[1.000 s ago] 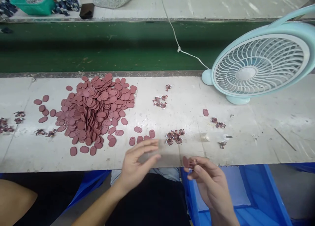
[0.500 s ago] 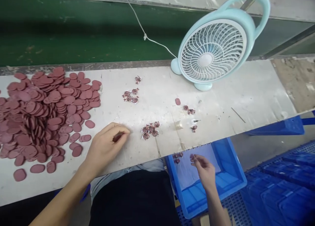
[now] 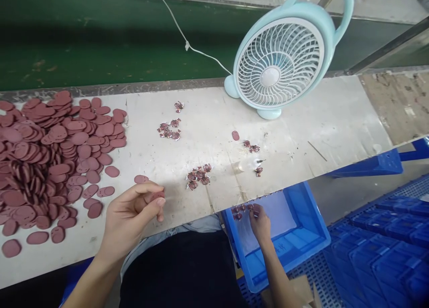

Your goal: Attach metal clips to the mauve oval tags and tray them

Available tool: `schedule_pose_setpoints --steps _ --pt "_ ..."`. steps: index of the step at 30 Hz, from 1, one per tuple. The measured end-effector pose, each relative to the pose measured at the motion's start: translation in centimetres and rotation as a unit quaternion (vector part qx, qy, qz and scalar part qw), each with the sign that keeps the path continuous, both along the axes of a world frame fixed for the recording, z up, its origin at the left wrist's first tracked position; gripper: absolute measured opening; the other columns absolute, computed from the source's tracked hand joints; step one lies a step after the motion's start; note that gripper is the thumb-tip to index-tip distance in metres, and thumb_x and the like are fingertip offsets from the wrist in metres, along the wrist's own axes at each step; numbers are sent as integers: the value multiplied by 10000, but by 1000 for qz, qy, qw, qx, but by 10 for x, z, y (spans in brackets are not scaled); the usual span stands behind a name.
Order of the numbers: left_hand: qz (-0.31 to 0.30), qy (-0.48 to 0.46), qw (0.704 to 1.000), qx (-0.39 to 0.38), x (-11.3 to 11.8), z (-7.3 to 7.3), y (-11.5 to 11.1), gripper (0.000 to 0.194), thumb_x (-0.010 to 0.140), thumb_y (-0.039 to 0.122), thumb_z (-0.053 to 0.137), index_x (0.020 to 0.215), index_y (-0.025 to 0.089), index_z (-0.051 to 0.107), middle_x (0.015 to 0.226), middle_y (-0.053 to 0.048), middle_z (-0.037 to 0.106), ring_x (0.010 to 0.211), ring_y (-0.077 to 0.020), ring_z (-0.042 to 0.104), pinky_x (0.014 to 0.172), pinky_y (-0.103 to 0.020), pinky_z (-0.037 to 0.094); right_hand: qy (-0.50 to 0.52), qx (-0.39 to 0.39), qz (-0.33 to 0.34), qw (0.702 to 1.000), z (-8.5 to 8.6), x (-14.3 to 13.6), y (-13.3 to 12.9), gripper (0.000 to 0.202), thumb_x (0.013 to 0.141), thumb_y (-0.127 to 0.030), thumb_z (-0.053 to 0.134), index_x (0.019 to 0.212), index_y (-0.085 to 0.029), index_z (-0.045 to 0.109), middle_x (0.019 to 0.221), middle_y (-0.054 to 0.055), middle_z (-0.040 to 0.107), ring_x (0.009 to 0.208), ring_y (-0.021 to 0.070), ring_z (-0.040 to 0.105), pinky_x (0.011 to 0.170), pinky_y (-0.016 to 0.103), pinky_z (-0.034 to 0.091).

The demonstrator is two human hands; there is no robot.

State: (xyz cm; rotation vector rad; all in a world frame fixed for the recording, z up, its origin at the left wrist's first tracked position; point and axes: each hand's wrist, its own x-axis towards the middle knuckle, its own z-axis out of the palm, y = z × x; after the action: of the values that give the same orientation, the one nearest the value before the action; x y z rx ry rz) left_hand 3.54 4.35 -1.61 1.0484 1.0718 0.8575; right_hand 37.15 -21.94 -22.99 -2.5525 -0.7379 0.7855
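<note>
My left hand (image 3: 129,214) pinches a flat reddish-brown oval piece (image 3: 158,195) between thumb and fingers above the table's near edge. Just beyond its fingers, another oval piece (image 3: 141,179) lies on the table. My right hand (image 3: 259,223) reaches into the blue crate (image 3: 284,267), its closed fingers at a small reddish-brown part (image 3: 251,208). Similar small parts (image 3: 237,213) lie beside it on the crate's white lining; whether the fingers still grip theirs is hard to see. A cluster of small brown parts with white bits (image 3: 199,176) sits on the table between my hands.
A large pile of oval pieces (image 3: 60,151) covers the table's left side. More small clusters (image 3: 170,130) lie farther back, near a small bottle with a dark thin tip (image 3: 248,165). A light-blue fan (image 3: 278,66) stands at the back; blue crates (image 3: 378,250) are at right.
My left hand has turned and opened up to show an oval piece in its pinch; another piece is visible beyond it. My right hand has moved left, towards the parts in the crate.
</note>
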Motion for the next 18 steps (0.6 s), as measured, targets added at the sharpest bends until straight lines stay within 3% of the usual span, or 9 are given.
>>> schedule_pose_setpoints --steps 4,7,11,14,18 --pt "-13 -49 996 -67 2 4 -3 197 824 258 783 1021 244 778 779 -12 691 599 -128 621 459 -228 562 2 -2 15 1000 -2 0 6 312 987 -372 630 1217 -161 626 1121 69 685 951 209 687 859 426 581" --pt "-19 -70 991 -115 2 9 -4 244 854 334 756 1080 247 791 968 -79 767 684 -175 696 476 -252 603 5 0 9 1000 1 -2 12 309 987 -372 630 1211 -160 627 1103 65 687 932 204 686 847 418 582" --pt "-12 -91 984 -154 -3 9 -6 219 837 317 780 1048 263 797 1106 -95 782 702 -187 745 442 -205 586 5 17 -26 999 19 -4 25 279 969 -393 650 1108 -151 657 1016 46 698 861 184 682 816 393 571" --pt "-9 -139 974 -177 -7 7 -11 185 817 282 802 1001 285 783 1084 -78 795 741 -209 774 418 -174 566 -9 64 -77 995 53 -5 38 316 900 -460 701 954 -149 686 874 56 710 785 209 673 759 372 541" --pt "0 -182 961 -208 -4 4 -25 160 818 223 795 967 265 756 1002 -68 799 816 -243 791 444 -173 579 2 184 -146 972 126 -21 62 369 895 -569 638 868 -201 636 662 26 630 595 197 584 569 313 466"
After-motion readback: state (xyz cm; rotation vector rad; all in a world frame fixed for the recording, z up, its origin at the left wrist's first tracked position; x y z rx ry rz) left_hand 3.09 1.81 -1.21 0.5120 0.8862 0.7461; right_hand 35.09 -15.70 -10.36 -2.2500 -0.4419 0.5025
